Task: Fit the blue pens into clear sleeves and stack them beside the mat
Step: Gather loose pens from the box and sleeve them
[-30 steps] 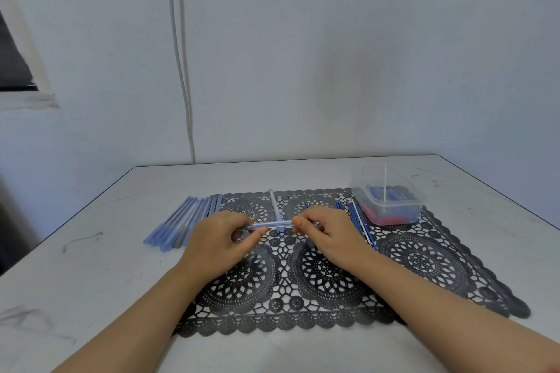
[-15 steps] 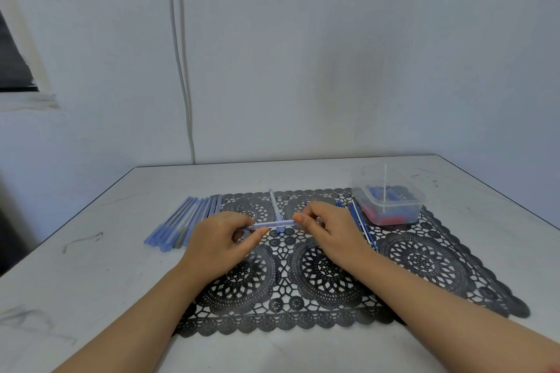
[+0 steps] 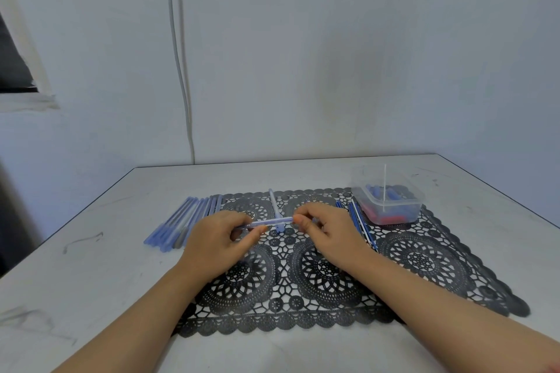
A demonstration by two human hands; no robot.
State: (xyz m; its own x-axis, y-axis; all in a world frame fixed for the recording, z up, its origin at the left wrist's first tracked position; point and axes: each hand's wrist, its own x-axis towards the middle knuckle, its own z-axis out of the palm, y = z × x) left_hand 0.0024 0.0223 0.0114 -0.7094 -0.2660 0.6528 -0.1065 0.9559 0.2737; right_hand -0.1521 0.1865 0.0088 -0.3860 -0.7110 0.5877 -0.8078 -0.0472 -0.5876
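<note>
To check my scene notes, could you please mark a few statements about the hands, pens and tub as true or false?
1. The left hand and right hand hold one pen between them over the mat. True.
2. The stack lies to the right of the mat. False: the stack lies at the mat's left edge.
3. The tub stands on the mat's far right corner. True.
4. The tub is empty. False: blue and red pieces lie in it.
5. A second pen lies on the mat behind the hands. True.
</note>
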